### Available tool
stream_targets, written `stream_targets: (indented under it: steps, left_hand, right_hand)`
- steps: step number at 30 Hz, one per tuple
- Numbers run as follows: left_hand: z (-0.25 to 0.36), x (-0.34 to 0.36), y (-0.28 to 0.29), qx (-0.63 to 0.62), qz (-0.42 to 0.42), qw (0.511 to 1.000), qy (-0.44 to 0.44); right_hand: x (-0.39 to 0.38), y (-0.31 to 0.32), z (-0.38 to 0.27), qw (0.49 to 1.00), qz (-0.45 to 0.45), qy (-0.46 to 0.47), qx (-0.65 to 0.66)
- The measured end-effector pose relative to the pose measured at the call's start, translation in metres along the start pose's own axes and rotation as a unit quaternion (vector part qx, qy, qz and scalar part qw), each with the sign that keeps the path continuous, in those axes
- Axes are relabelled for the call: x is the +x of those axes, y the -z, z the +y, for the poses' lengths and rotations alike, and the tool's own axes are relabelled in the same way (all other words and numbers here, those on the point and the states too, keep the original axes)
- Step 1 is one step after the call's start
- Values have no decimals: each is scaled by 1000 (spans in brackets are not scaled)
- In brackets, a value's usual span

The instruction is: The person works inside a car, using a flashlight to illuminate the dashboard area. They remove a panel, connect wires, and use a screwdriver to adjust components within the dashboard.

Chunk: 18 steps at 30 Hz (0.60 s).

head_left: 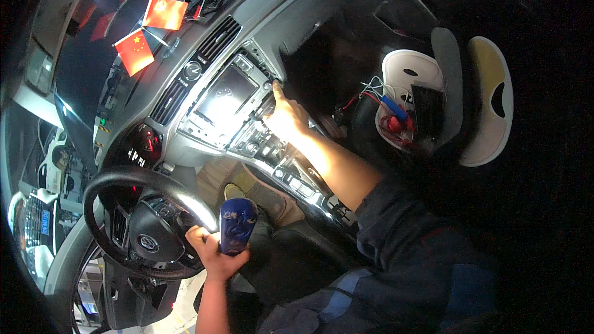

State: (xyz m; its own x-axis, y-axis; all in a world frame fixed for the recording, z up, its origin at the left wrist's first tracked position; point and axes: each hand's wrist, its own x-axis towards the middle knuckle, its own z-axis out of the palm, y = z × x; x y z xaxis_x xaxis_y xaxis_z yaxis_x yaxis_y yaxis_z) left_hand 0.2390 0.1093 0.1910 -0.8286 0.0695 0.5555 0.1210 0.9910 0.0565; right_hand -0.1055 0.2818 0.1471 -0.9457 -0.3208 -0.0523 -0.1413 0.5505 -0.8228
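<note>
My left hand (219,253) grips a dark blue, oblong object (238,226) beside the steering wheel rim (113,176); I cannot make out exactly what it is. My right hand (283,111) reaches to the centre console, its index finger stretched to the right edge of the panel around the lit screen (226,89) and its thumb apart, lower down by the controls (252,147). Glare washes out part of the screen and hand. Below are the gear area and switches (297,187).
Two small red flags (166,13) stand on the dashboard by the air vents (219,37). At right, pale padded pieces (486,102) lie with a dark tablet-like item (427,111), loose wires and a blue cylinder (393,105). My foot (232,190) shows in the footwell.
</note>
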Motion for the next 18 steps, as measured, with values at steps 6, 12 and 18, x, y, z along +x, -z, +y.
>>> stream_targets:
  steps: [6, 12, 18]
  left_hand:
    - [-6, -6, -3, 15, 0, 1000, 10]
    - [-3, -3, -2, -12, 6, 1000, 10]
    - [2, 5, 4, -25, 14, 999, 21]
  right_hand:
    - [13, 0, 15, 998, -37, 23, -35]
    - [2, 13, 18, 992, -54, 71, -89]
    - [0, 52, -27, 987, 11, 85, -138]
